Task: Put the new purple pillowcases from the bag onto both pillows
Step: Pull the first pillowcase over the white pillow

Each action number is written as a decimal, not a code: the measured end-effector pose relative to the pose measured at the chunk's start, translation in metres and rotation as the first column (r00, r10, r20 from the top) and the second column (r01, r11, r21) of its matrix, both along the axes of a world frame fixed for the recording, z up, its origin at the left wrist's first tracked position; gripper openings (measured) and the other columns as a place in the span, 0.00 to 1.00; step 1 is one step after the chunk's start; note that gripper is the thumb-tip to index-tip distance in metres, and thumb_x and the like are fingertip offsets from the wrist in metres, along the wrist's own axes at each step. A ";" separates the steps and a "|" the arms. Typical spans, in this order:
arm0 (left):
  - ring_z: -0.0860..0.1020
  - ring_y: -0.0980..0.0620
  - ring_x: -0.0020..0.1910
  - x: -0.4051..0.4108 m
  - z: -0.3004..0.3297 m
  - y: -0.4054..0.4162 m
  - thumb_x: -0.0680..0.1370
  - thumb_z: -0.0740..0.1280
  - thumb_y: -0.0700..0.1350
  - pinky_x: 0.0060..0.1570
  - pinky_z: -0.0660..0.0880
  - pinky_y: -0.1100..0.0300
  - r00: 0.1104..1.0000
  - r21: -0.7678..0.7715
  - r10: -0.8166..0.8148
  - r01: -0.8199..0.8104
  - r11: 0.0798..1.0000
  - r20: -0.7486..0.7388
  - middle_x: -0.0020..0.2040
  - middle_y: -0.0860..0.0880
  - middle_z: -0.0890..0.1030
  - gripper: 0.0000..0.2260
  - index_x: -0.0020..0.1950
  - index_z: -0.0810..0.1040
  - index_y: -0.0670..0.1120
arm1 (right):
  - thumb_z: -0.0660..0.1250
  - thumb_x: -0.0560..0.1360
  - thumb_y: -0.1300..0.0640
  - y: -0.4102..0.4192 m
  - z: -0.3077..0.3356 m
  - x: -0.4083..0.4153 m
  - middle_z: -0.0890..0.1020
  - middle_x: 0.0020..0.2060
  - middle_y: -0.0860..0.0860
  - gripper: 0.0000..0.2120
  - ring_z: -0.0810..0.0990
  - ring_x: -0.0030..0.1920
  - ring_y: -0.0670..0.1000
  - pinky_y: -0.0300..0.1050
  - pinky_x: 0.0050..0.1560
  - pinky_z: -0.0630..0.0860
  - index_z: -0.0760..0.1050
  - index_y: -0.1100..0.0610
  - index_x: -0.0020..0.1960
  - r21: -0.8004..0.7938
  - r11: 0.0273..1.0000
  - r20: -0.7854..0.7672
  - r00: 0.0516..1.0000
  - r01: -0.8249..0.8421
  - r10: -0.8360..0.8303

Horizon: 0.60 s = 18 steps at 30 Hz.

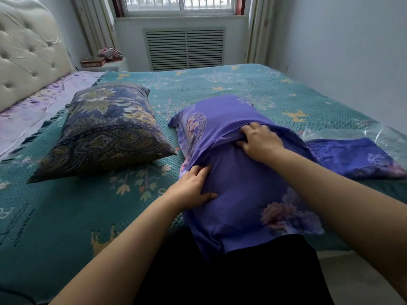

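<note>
I look down from the head camera at a bed covered with a teal waffle-textured bedspread [66,216] printed with pale flowers. In front of me lies a pillow inside a purple floral pillowcase [242,194], its near end hanging over the bed's edge against my dark clothing [220,282]. Across the middle of this pillow runs the envelope flap of the case, an overlapping edge of purple cloth.

My left hand [191,188] rests on the left side of the pillow, fingers curled, with its fingertips tucked under the flap's edge and the thumb pressed flat on the cloth below. My right hand [259,139] sits further up on the flap's seam, fingers bent and bunching the purple fabric; I judge that it grips the cloth, though the fingertips are partly hidden in the folds.

To the left, well apart from my hands, a second pillow in a dark blue and gold paisley case [103,130] lies on the bedspread. To the right, a folded purple floral pillowcase [352,157] lies flat, partly on a clear crinkled plastic bag [385,137] near the bed's right edge.

Beyond are a cream tufted headboard [28,51] at left, a window [178,5] with pale curtains, and a white slatted radiator cover [185,49] beneath it.
</note>
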State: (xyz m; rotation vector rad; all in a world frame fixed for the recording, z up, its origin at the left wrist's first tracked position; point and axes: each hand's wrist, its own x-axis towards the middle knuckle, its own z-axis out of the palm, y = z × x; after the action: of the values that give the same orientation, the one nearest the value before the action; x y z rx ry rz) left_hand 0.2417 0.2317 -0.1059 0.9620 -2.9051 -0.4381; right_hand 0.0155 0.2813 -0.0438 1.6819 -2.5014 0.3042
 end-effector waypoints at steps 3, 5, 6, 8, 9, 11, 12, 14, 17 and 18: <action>0.60 0.43 0.73 -0.007 -0.003 -0.006 0.72 0.66 0.64 0.70 0.61 0.51 0.979 0.034 0.068 -0.076 0.997 0.192 0.73 0.41 0.58 0.42 0.75 0.53 0.41 | 0.59 0.78 0.44 0.013 -0.006 -0.037 0.64 0.69 0.61 0.26 0.63 0.68 0.64 0.60 0.66 0.65 0.61 0.56 0.71 0.115 0.980 0.104 0.980 0.160 -0.172; 0.67 0.42 0.68 -0.009 -0.001 -0.007 0.70 0.63 0.69 0.64 0.68 0.48 0.946 -0.016 0.198 -0.201 0.979 0.257 0.68 0.40 0.67 0.39 0.68 0.63 0.41 | 0.58 0.78 0.43 0.023 -0.016 -0.051 0.63 0.70 0.63 0.29 0.61 0.69 0.66 0.60 0.69 0.62 0.59 0.57 0.72 0.112 0.973 0.199 0.955 0.202 -0.221; 0.70 0.42 0.66 -0.011 0.001 -0.007 0.71 0.60 0.71 0.62 0.70 0.48 0.934 -0.024 0.260 -0.263 0.965 0.245 0.66 0.40 0.70 0.38 0.66 0.66 0.41 | 0.59 0.77 0.42 0.027 -0.021 -0.056 0.62 0.71 0.63 0.31 0.61 0.70 0.66 0.59 0.70 0.60 0.57 0.57 0.73 0.086 0.971 0.258 0.936 0.225 -0.240; 0.72 0.41 0.65 -0.015 0.003 -0.010 0.73 0.55 0.70 0.61 0.70 0.49 0.908 0.016 0.396 -0.402 0.916 0.140 0.66 0.39 0.71 0.38 0.67 0.66 0.39 | 0.61 0.74 0.36 0.035 -0.028 -0.057 0.59 0.73 0.63 0.40 0.60 0.71 0.65 0.58 0.71 0.58 0.52 0.58 0.75 0.051 0.944 0.396 0.861 0.326 -0.318; 0.71 0.40 0.65 -0.019 0.004 -0.013 0.74 0.55 0.69 0.61 0.69 0.49 0.883 0.083 0.461 -0.467 0.880 0.082 0.67 0.38 0.70 0.38 0.69 0.63 0.38 | 0.61 0.72 0.33 0.038 -0.031 -0.057 0.57 0.74 0.63 0.45 0.59 0.72 0.65 0.58 0.71 0.57 0.49 0.59 0.76 0.059 0.920 0.464 0.805 0.388 -0.369; 0.70 0.40 0.67 -0.029 0.001 -0.020 0.75 0.60 0.64 0.62 0.67 0.52 0.852 0.326 0.523 -0.486 0.811 -0.032 0.68 0.37 0.70 0.37 0.72 0.59 0.37 | 0.61 0.68 0.28 0.041 -0.037 -0.055 0.56 0.74 0.63 0.52 0.61 0.72 0.64 0.57 0.71 0.59 0.46 0.62 0.76 0.092 0.877 0.562 0.703 0.471 -0.437; 0.70 0.41 0.67 -0.037 -0.001 -0.019 0.75 0.65 0.59 0.63 0.67 0.54 0.843 0.455 0.524 -0.421 0.785 -0.124 0.68 0.38 0.70 0.35 0.73 0.58 0.38 | 0.60 0.68 0.27 0.043 -0.040 -0.054 0.59 0.73 0.63 0.53 0.63 0.71 0.64 0.56 0.70 0.61 0.46 0.62 0.76 0.106 0.867 0.583 0.676 0.486 -0.450; 0.72 0.42 0.65 -0.049 -0.002 -0.014 0.72 0.67 0.45 0.64 0.67 0.56 0.757 0.549 0.555 -0.316 0.774 -0.346 0.67 0.39 0.72 0.36 0.76 0.55 0.42 | 0.57 0.69 0.27 0.046 -0.043 -0.052 0.66 0.71 0.63 0.49 0.68 0.68 0.63 0.55 0.66 0.64 0.49 0.62 0.75 0.121 0.869 0.579 0.677 0.480 -0.455; 0.75 0.38 0.59 -0.054 0.000 -0.016 0.71 0.60 0.32 0.55 0.68 0.57 0.648 0.457 0.605 -0.411 0.789 -0.463 0.64 0.37 0.73 0.39 0.78 0.45 0.47 | 0.55 0.73 0.31 0.052 -0.038 -0.047 0.70 0.67 0.64 0.42 0.71 0.65 0.64 0.55 0.61 0.67 0.52 0.61 0.73 0.116 0.894 0.488 0.759 0.432 -0.430; 0.75 0.37 0.59 -0.054 0.001 -0.019 0.73 0.59 0.32 0.55 0.69 0.55 0.668 0.383 0.604 -0.469 0.796 -0.436 0.64 0.36 0.73 0.38 0.78 0.44 0.47 | 0.55 0.74 0.32 0.054 -0.036 -0.047 0.71 0.66 0.64 0.40 0.72 0.64 0.64 0.55 0.59 0.68 0.53 0.60 0.72 0.118 0.907 0.431 0.802 0.405 -0.414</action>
State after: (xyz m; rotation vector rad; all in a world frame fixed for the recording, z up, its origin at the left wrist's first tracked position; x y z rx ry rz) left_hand 0.1873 0.2131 -0.1054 1.3959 -1.9584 -0.8554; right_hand -0.0312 0.3352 -0.0799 1.1106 -3.1193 0.6874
